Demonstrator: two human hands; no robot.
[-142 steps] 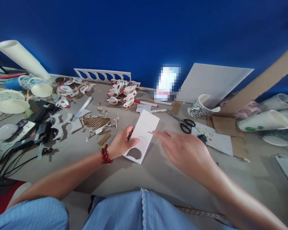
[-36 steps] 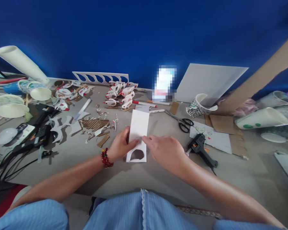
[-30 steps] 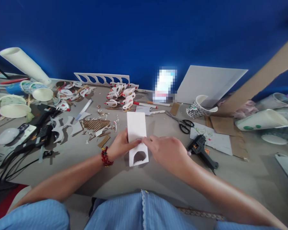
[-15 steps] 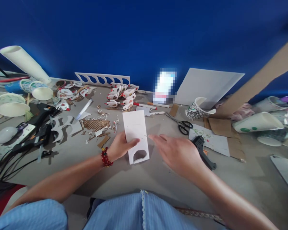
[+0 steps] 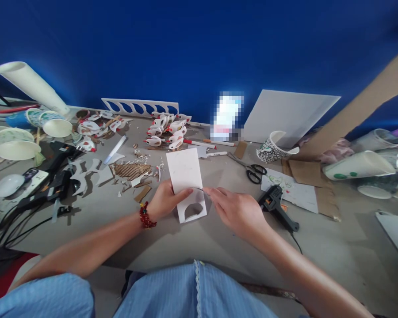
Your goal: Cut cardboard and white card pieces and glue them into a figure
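A white board strip (image 5: 185,170) with a rounded hole near its lower end is held up over the table. My left hand (image 5: 167,201) grips its left edge, thumb across the front. At the board's right edge, my right hand (image 5: 234,207) has its fingers pinched together on a thin, dark tool (image 5: 199,189) whose tip lies against the board's face; most of the tool is hidden by the fingers, and its kind is unclear. Right of my right hand lies a dark glue gun (image 5: 278,207).
Black-handled scissors (image 5: 256,173), markers (image 5: 200,144) and several white bird-like cutouts (image 5: 154,141) lie behind the hands. Corrugated scraps (image 5: 131,171) and a power strip (image 5: 36,181) are left. A patterned cup (image 5: 272,148) and cardboard (image 5: 305,173) are right.
My right hand has moved slightly left, bringing the tool's tip onto the board. The board has shifted and tilted slightly. More of the glue gun shows.
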